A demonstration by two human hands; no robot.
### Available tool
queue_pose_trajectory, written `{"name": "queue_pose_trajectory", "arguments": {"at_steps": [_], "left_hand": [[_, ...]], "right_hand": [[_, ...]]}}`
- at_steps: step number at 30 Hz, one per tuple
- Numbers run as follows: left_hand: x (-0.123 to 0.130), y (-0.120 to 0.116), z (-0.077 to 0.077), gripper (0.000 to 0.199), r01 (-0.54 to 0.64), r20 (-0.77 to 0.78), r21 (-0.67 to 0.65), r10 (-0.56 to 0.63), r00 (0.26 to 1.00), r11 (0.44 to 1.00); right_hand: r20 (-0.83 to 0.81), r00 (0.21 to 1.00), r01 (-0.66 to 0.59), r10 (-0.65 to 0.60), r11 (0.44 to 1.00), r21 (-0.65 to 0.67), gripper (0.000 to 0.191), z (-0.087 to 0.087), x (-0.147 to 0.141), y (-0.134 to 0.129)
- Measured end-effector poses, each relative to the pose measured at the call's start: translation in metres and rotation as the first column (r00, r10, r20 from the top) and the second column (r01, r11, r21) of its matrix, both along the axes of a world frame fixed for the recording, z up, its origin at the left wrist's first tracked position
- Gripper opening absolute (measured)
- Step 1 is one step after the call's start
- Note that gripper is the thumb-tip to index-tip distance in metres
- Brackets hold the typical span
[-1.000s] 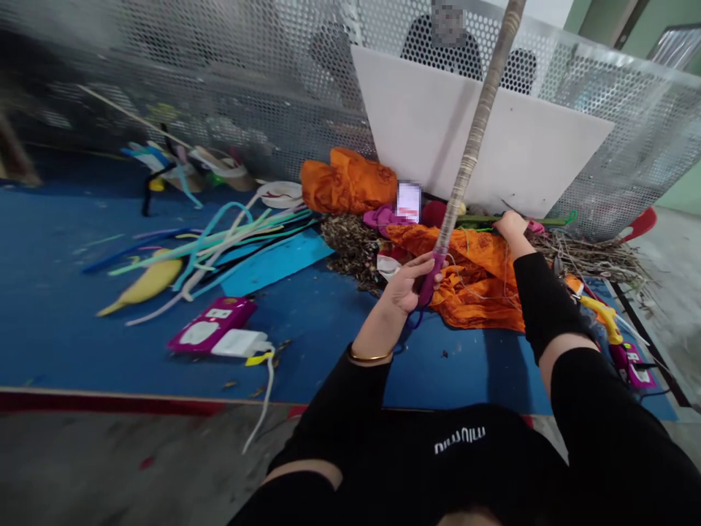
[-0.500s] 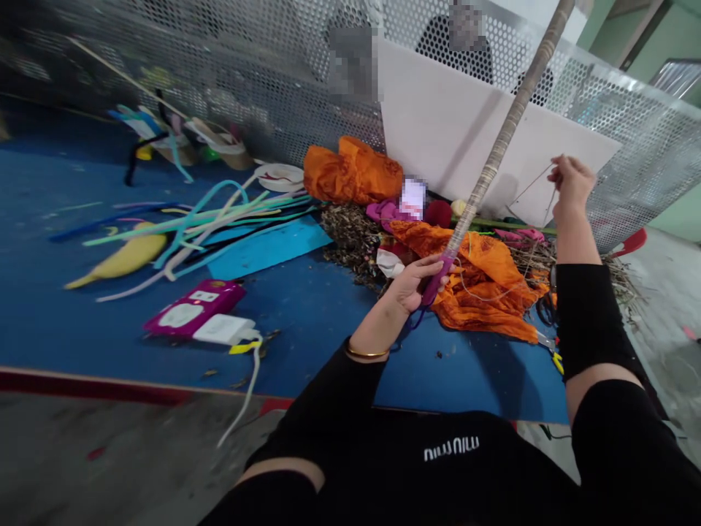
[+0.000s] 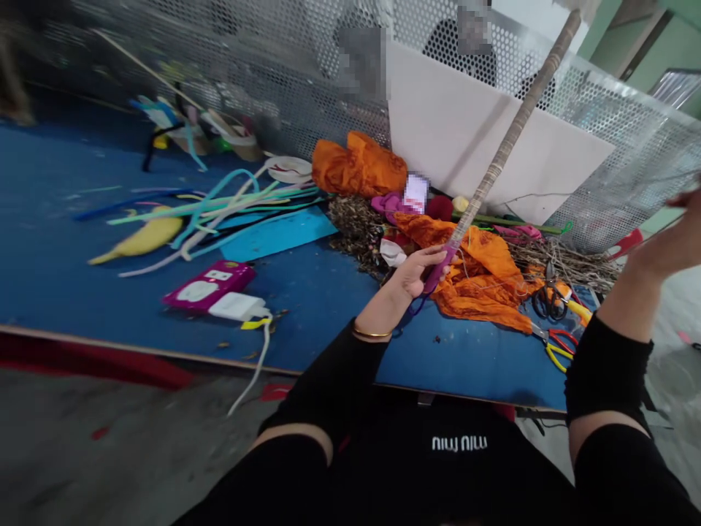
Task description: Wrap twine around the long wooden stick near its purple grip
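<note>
My left hand (image 3: 417,272) is wrapped round the purple lower end of a long stick (image 3: 507,146). The stick slants up to the right, and pale thread is wound about its lower shaft. At the right edge my right hand (image 3: 671,230) is raised, blurred and partly cut off. A thin thread (image 3: 548,195) stretches from near the stick toward it, and its fingers appear closed on that thread. Beneath the stick lies a crumpled orange cloth (image 3: 482,285). Black scissors (image 3: 550,296) and pliers with red and yellow handles (image 3: 558,345) rest right of the cloth.
On the blue table (image 3: 328,329) lie a yellow gourd-like object (image 3: 139,241), pipe cleaners (image 3: 219,208), a purple power socket (image 3: 211,285) with a white plug, dried plant bits (image 3: 353,226) and a phone (image 3: 416,193). A perforated metal screen (image 3: 274,88) and white board (image 3: 438,109) stand behind.
My right hand has swung outward to the right edge, drawing the thread out longer. My left hand still grips the stick's purple end. The view has shifted slightly.
</note>
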State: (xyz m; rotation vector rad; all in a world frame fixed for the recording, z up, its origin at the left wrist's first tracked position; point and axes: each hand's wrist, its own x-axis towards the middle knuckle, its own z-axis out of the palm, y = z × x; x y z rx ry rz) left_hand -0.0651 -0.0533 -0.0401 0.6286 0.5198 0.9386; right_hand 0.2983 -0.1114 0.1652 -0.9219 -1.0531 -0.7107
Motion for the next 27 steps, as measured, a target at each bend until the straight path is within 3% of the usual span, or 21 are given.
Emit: {"name": "queue_pose_trajectory", "arguments": {"at_steps": [1,2,3,4,5,7,9,12,13,15,17,20,22,23,24,25,27], "left_hand": [[0.000,-0.001,0.002,0.019,0.002,-0.001,0.007,-0.002,1.000,1.000],[0.000,-0.003,0.003,0.019,0.002,0.000,0.016,-0.002,1.000,1.000],[0.000,-0.004,0.005,0.019,-0.002,0.004,0.025,0.002,1.000,1.000],[0.001,-0.006,0.006,0.020,-0.008,0.009,0.036,0.007,1.000,0.999],[0.001,-0.008,0.007,0.022,-0.013,0.017,0.048,0.012,1.000,0.999],[0.002,-0.013,0.010,0.026,-0.020,0.036,0.074,0.018,0.999,0.997],[0.004,-0.020,0.014,0.030,-0.018,0.046,0.090,0.014,0.999,0.996],[0.006,-0.034,0.020,0.037,0.011,0.040,0.095,-0.015,0.999,0.995],[0.006,-0.039,0.021,0.039,0.027,0.034,0.092,-0.030,0.999,0.995],[0.006,-0.049,0.023,0.041,0.053,0.017,0.076,-0.055,0.998,0.996],[0.005,-0.059,0.024,0.041,0.062,0.001,0.055,-0.062,0.998,0.997],[0.001,-0.068,0.023,0.040,0.060,-0.016,0.050,-0.059,0.998,0.997],[-0.003,-0.071,0.022,0.037,0.052,-0.029,0.071,-0.050,0.998,0.996],[-0.005,-0.071,0.021,0.036,0.038,-0.039,0.081,-0.035,0.999,0.996],[-0.006,-0.072,0.020,0.034,0.018,-0.054,0.090,-0.013,0.998,0.996],[-0.006,-0.072,0.020,0.034,-0.004,-0.075,0.097,0.012,0.997,0.995],[-0.005,-0.073,0.018,0.032,-0.043,-0.118,0.127,0.058,0.991,0.991]], "right_hand": [[-0.036,0.993,0.110,-0.115,0.987,-0.113,0.027,-0.023,-0.006,-0.003],[0.010,0.982,0.181,-0.191,0.907,-0.380,0.029,-0.045,-0.013,-0.005],[0.125,0.968,0.245,-0.217,0.714,-0.656,0.030,-0.067,-0.019,-0.009],[0.160,0.959,0.276,-0.234,0.639,-0.718,0.026,-0.087,-0.025,-0.014],[0.182,0.950,0.303,-0.255,0.598,-0.742,0.023,-0.105,-0.031,-0.021],[0.262,0.899,0.430,-0.350,0.592,-0.682,0.025,-0.133,-0.045,-0.039],[0.304,0.879,0.476,-0.367,0.689,-0.546,0.029,-0.153,-0.064,-0.057],[0.270,0.950,0.272,-0.156,0.837,-0.475,0.029,-0.170,-0.102,-0.073],[0.235,0.971,0.165,-0.050,0.850,-0.501,0.029,-0.174,-0.115,-0.074],[0.121,0.978,-0.066,0.168,0.809,-0.584,0.034,-0.180,-0.139,-0.070],[-0.055,0.928,-0.316,0.369,0.699,-0.642,0.043,-0.188,-0.159,-0.063],[-0.329,0.747,-0.625,0.578,0.442,-0.643,0.055,-0.200,-0.181,-0.055],[-0.438,0.663,-0.689,0.607,0.268,-0.673,0.044,-0.206,-0.188,-0.056],[-0.459,0.660,-0.684,0.594,0.223,-0.695,0.036,-0.207,-0.189,-0.058],[-0.455,0.681,-0.664,0.574,0.222,-0.714,0.034,-0.208,-0.189,-0.062],[-0.427,0.715,-0.637,0.554,0.264,-0.724,0.036,-0.207,-0.188,-0.066],[-0.344,0.768,-0.598,0.540,0.413,-0.687,0.042,-0.203,-0.186,-0.074]]}}
